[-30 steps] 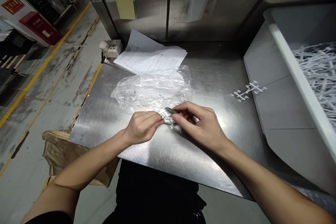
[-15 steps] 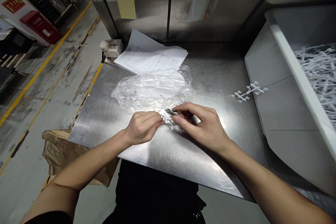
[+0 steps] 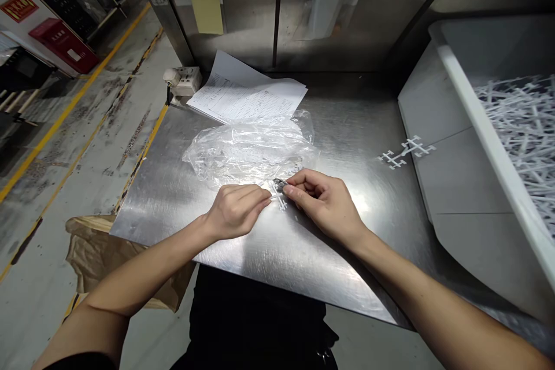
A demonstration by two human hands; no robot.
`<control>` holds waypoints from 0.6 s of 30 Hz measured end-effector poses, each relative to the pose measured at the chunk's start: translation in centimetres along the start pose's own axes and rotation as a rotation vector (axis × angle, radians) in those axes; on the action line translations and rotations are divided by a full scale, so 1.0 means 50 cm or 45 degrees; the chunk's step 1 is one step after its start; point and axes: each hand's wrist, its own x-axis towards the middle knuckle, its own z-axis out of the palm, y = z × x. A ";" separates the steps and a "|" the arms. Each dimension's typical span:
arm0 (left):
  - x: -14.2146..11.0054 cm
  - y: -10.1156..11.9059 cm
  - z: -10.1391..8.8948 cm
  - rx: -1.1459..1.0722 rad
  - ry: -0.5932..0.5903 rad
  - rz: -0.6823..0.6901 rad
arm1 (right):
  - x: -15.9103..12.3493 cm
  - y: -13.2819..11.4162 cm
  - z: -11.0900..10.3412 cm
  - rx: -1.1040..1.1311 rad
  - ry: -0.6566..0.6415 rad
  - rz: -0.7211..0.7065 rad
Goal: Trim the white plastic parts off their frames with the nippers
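Note:
My left hand (image 3: pixel 238 209), fingers pinched together, grips a small branched white plastic sprue (image 3: pixel 281 204) above the steel table (image 3: pixel 269 260). Between the thumb and fingers of my right hand (image 3: pixel 327 201) is a small shiny metal clipper (image 3: pixel 280 183). Its tip is at the sprue, close to my left fingertips; the exact contact is too small to make out. Just beyond both hands lies a clear plastic bag (image 3: pixel 251 144) with small white pieces in or under it.
Another white sprue (image 3: pixel 405 152) lies at the right, by a big grey bin (image 3: pixel 459 167) heaped with white sprues (image 3: pixel 520 133). Printed sheets (image 3: pixel 247 92) and a power socket (image 3: pixel 186 80) are at the back. A brown paper bag (image 3: pixel 99 248) stands below the table's left edge.
My right hand has shifted slightly left with the clipper, and the clipper has turned a little. The sprue in my left hand has turned, showing a different side. My left hand barely moved.

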 end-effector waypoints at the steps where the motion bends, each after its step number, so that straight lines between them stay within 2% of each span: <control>1: 0.000 0.001 -0.001 -0.011 -0.014 -0.021 | 0.001 0.002 0.000 0.015 -0.005 0.027; 4: 0.002 0.002 -0.003 -0.030 -0.028 -0.059 | 0.003 0.000 -0.001 0.010 0.003 0.048; 8: 0.004 0.002 -0.005 -0.024 -0.021 -0.072 | 0.000 -0.017 -0.005 0.025 0.026 -0.038; 18: 0.003 0.000 -0.003 -0.030 -0.015 -0.067 | -0.009 -0.031 -0.002 0.024 -0.062 -0.100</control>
